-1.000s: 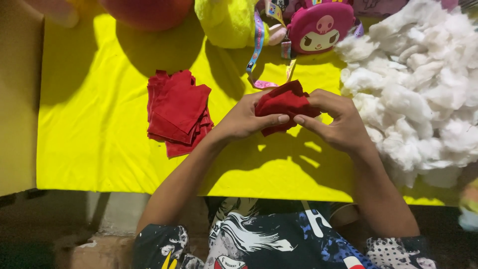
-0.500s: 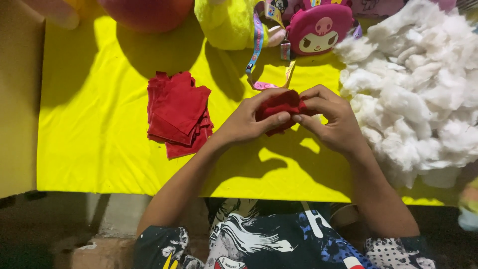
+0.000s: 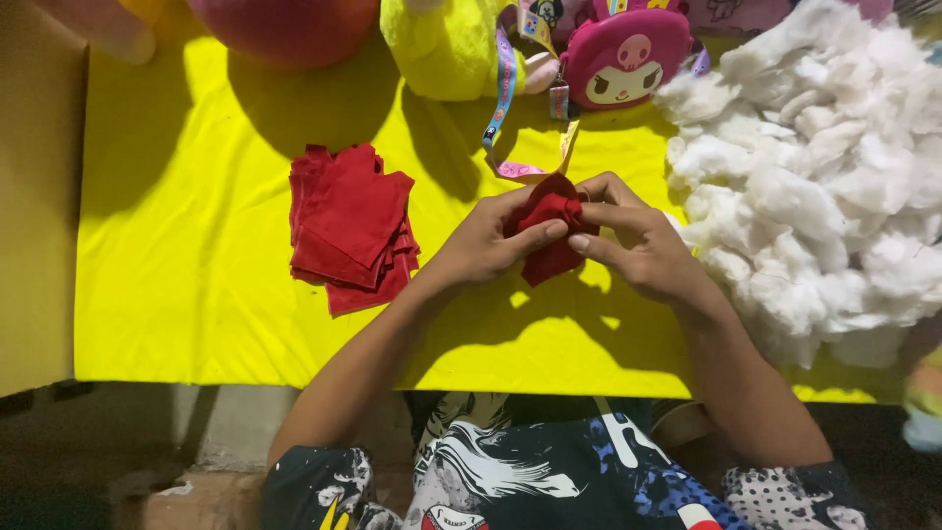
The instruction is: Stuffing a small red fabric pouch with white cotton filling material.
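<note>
Both forearms reached forward and met at the middle. The left hand [image 3: 481, 245] and right hand [image 3: 638, 245] faced each other, fingers [image 3: 545, 233] curled and pinched together, thumbs nearly touching.

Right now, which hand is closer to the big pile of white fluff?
Right. The right hand is just beside the white fluff pile, pinching the small red cloth piece. The left hand grips the cloth's other side, farther from the fluff.

A stack of red cloth squares [image 3: 350, 228] lies left of the fingers on the yellow table [image 3: 177, 294]. White stuffing [image 3: 824, 186] is heaped to their right. A pink pouch [image 3: 628, 59] sits beyond them.
</note>
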